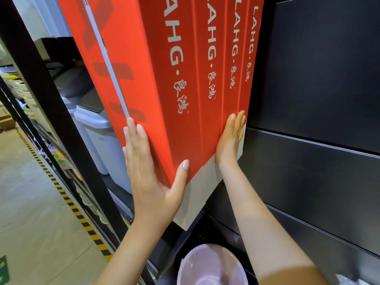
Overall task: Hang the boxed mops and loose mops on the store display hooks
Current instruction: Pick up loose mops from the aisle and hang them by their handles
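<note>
- Head view: four red boxed mops point(185, 79) sit bunched side by side against the black display panel point(318, 79).
- Left hand point(148, 167) and right hand point(230, 138), fingers straight, press flat on the outer faces.
- The cardboard looks stiff, smooth and probably light, so squeeze low on the sides.

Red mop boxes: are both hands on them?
Yes: left hand flat against the red mop boxes on the left, right hand on the right.

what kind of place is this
Most likely a housewares aisle in a shop: identical red boxes lined up side by side against a dark panel wall, lidded bins on the shelf to the left, and a pink basin below.
</note>
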The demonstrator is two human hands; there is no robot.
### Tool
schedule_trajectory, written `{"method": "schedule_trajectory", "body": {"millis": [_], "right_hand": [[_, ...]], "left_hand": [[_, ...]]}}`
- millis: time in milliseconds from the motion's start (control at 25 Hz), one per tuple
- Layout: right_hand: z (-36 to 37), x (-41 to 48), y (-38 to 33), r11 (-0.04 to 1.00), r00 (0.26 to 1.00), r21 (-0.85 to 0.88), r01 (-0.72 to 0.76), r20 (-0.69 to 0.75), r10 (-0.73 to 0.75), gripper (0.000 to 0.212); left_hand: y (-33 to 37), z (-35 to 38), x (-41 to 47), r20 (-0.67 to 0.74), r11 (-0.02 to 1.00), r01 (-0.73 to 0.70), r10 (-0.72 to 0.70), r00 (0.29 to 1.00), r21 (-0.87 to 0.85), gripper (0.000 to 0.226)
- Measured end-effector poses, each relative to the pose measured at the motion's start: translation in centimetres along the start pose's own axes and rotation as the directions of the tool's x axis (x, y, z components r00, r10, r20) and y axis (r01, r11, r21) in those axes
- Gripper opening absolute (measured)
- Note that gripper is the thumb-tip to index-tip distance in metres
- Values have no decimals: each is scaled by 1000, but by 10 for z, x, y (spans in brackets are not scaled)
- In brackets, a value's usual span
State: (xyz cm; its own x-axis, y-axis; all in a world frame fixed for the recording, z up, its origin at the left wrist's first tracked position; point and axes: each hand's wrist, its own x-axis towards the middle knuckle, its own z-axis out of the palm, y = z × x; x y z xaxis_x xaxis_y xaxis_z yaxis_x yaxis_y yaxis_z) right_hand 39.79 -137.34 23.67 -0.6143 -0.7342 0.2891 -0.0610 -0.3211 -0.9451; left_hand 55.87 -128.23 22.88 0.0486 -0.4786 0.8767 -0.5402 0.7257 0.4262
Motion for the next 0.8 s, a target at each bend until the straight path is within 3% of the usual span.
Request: {"method": "schedule_trajectory", "body": {"millis": [800], "right_hand": [[6, -27, -9, 998, 997, -60, -12, 72, 16, 67]], "left_hand": [[-1, 3, -4, 0, 1000, 29, -29, 1000, 6, 86]]}}
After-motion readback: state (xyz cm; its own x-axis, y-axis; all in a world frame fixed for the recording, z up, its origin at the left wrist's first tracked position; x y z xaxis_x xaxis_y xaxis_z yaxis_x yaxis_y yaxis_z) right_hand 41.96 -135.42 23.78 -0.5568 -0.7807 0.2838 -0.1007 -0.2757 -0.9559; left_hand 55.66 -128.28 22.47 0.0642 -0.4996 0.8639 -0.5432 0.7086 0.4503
